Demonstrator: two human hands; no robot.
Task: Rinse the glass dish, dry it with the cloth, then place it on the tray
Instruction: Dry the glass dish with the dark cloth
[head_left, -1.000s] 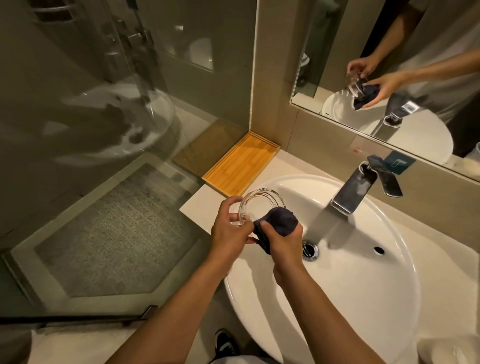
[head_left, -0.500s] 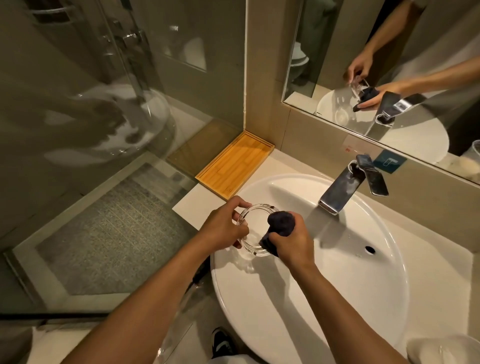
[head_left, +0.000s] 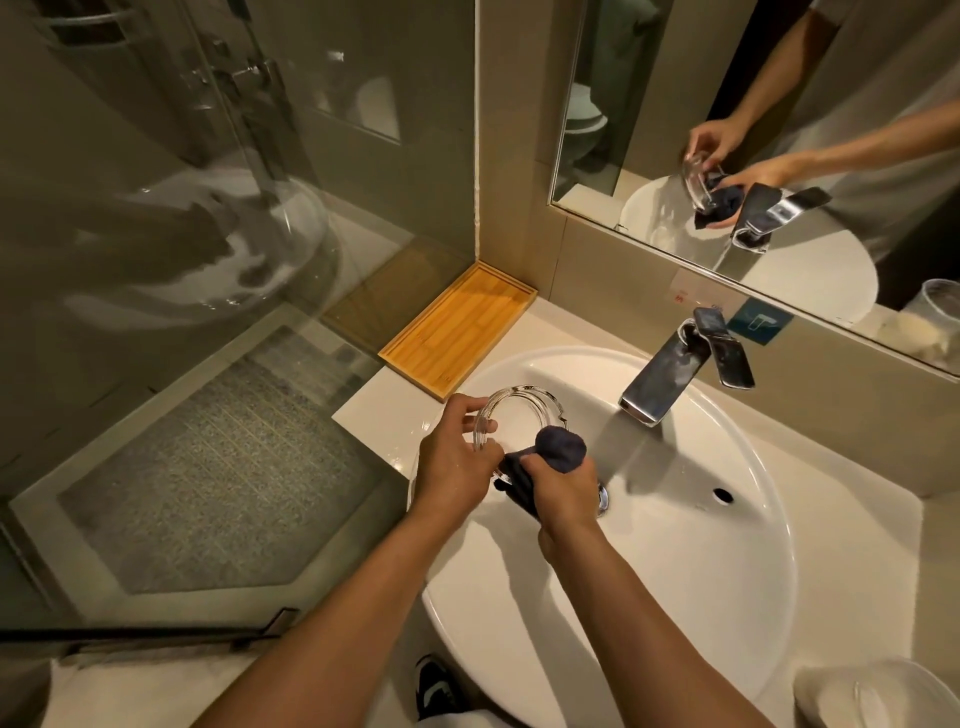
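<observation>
Over the sink's left rim: glass dish (head_left: 511, 415), clear and round, held tilted on edge above the basin, opening turned toward the right hand.
Left hand (head_left: 457, 460): closed around the dish's left rim, thumb over the near edge, fingers behind the glass.
Right hand (head_left: 563, 488): clenched on the dark cloth (head_left: 558, 449), bunched end pressed against the dish's lower right rim, loose tail hanging below the fist.
Cloth: dark blue, touching the glass, above the basin near the drain (head_left: 602, 499).
Sink (head_left: 727, 571): white oval basin set on the pale worktop (head_left: 384, 410), overflow hole on the right inner wall.
Tap (head_left: 670, 371): chrome, at the basin's back edge, spout angled toward the bowl; no water visible.
Tray (head_left: 460, 327): bamboo, bare, in the worktop's back left corner against the wall, just beyond the dish and apart from it.
Mirror (head_left: 649, 104): above the back edge, reflecting both hands, dish and cloth.
Shower glass (head_left: 208, 208): along the worktop's left edge.
</observation>
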